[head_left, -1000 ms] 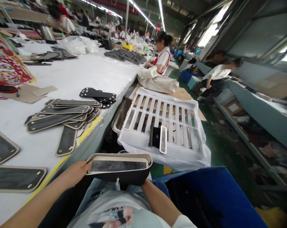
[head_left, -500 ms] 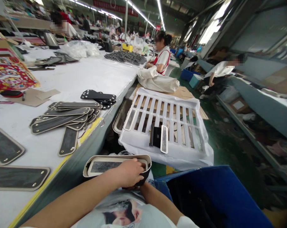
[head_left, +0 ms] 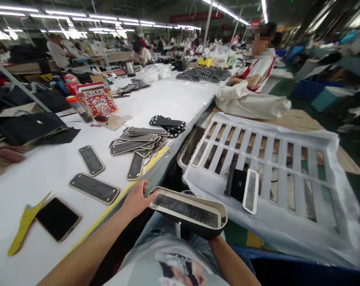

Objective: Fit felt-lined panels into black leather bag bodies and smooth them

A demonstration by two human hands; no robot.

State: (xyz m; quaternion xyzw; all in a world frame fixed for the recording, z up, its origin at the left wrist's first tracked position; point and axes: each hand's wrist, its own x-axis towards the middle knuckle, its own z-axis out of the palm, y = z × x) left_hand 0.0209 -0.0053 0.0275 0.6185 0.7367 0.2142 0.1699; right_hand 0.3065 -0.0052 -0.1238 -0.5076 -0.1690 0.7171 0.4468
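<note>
In front of my body is a half-made bag [head_left: 186, 209], long and narrow, with a black outside, a cream rim and a dark grey panel lying along its inside. My left hand [head_left: 138, 198] is at its left end, thumb touching the rim and fingers apart. My right hand [head_left: 215, 240] holds the bag from beneath at the right end; its fingers are hidden behind the black wall. On the table left of my left hand lie two dark grey panels with pale edges, one nearer [head_left: 94, 188] and one farther [head_left: 91, 160].
A pile of similar panels [head_left: 138, 143] and black strips [head_left: 168, 122] lie on the white table [head_left: 156, 95]. A phone [head_left: 58, 218] touches a yellow tool [head_left: 23, 228]. To the right, a slotted white rack [head_left: 266, 159] carries a black piece [head_left: 237, 182]. A co-worker [head_left: 257, 67] sits beyond.
My left hand has drawn back from inside the bag's right end to its left end. The view has swung left, and more of the bag's inside panel shows.
</note>
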